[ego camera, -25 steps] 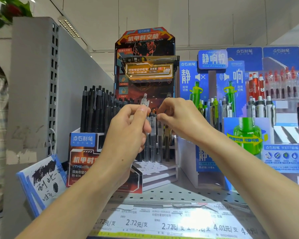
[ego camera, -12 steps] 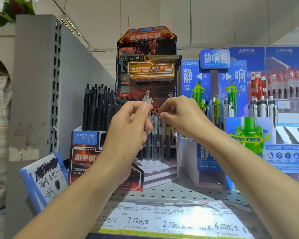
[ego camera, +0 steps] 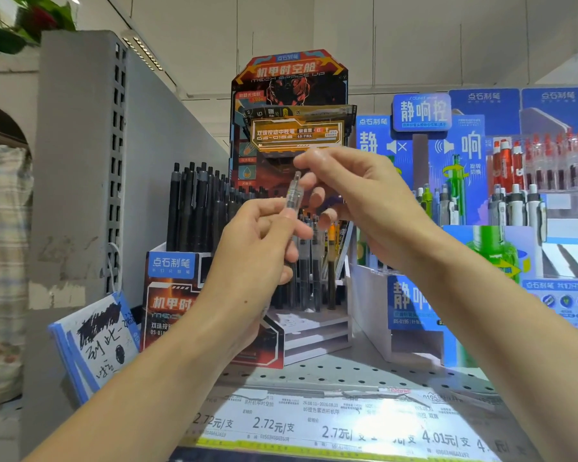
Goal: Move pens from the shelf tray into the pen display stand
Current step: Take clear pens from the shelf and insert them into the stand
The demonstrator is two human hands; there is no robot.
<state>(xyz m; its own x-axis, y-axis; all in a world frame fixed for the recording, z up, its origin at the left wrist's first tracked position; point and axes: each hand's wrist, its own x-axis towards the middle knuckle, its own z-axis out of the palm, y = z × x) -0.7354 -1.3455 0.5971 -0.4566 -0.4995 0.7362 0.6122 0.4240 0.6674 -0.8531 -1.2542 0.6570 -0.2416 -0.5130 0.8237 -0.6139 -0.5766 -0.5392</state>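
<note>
Both hands work in the air in front of the stand [ego camera: 309,325], above the perforated shelf [ego camera: 347,371]; the shelf's front edge carries a price strip [ego camera: 331,425], and a grey upright [ego camera: 80,161] closes the left side. Blue displays [ego camera: 447,201] crowd just beside the stand on the right, leaving open room only toward the viewer. The left hand [ego camera: 257,258] covers the stand's left front and the lower part of the pen [ego camera: 293,195] (clear-barrelled, tilted slightly right at the top); how many pens it holds cannot be told. Its fingers [ego camera: 274,218] are curled, gripping the pen. The right hand [ego camera: 357,201] hovers at the pen's tip, fingers [ego camera: 314,181] loosely curled; whether they touch the pen is unclear. Black pens [ego camera: 197,208] stand in the tray [ego camera: 174,265] behind.
</note>
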